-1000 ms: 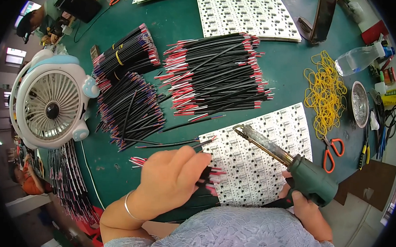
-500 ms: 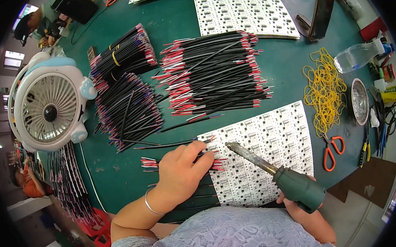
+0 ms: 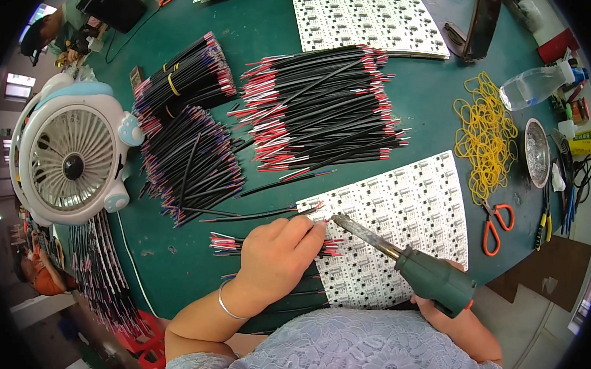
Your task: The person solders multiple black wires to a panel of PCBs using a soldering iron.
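My left hand (image 3: 280, 252) is closed over the left edge of a white circuit board sheet (image 3: 401, 217), thumb and forefinger pinching a thin wire whose end shows red at the fingertips. Under this hand lies a bundle of black cables (image 3: 227, 244) with red and white stripped-back ends. My right hand (image 3: 430, 310) is wrapped round the dark green handle of a large soldering iron (image 3: 434, 278); most of its fingers are hidden. The iron's tip is over the board, close beside my left fingertips. Another black cable (image 3: 254, 216) reaches the board's upper left corner.
Piles of black cables (image 3: 319, 112) lie beyond the board, beside a white fan (image 3: 73, 163). To the right are yellow cords (image 3: 482, 137), orange-handled scissors (image 3: 492, 238), a metal bowl (image 3: 536, 154) and a clear bottle (image 3: 534, 89). More board sheets (image 3: 364, 21) lie at the back.
The soldering iron has shifted left, its tip now nearer my left fingertips. My left hand has moved slightly right and down, its fingers closer together.
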Available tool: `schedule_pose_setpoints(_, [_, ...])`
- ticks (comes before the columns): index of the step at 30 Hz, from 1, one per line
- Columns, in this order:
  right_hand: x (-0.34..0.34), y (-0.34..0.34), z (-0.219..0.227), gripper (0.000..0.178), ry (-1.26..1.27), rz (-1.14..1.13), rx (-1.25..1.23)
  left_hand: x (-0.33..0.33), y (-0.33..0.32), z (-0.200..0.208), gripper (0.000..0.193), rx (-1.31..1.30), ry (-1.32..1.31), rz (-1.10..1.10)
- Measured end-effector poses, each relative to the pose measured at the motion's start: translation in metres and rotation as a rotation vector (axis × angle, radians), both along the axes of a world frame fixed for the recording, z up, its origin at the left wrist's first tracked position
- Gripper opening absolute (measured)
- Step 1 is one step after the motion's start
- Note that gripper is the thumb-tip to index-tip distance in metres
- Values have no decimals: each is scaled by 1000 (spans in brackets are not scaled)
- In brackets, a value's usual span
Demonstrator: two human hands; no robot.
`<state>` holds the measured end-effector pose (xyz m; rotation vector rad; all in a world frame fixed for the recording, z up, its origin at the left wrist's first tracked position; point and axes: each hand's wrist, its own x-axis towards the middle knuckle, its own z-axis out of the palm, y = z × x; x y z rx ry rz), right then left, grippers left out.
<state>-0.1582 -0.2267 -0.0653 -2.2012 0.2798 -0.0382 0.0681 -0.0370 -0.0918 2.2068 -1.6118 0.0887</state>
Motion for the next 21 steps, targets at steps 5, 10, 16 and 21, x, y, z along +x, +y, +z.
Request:
schedule_pose_setpoints(5, [10, -2, 8, 27, -36, 74, -145, 0, 0, 1, 21, 11, 4, 2])
schedule_pose_setpoints(10, [7, -1, 5, 28, -23, 60, -172, 0, 0, 3, 21, 20, 13, 6])
schedule_pose_setpoints(16, [0, 0, 1, 25, -30, -5, -23, 0, 0, 1, 20, 22, 11, 12])
schedule_pose_setpoints(21, [-4, -2, 0, 25, -29, 44, -10, 1, -1, 1, 18, -33, 48, 14])
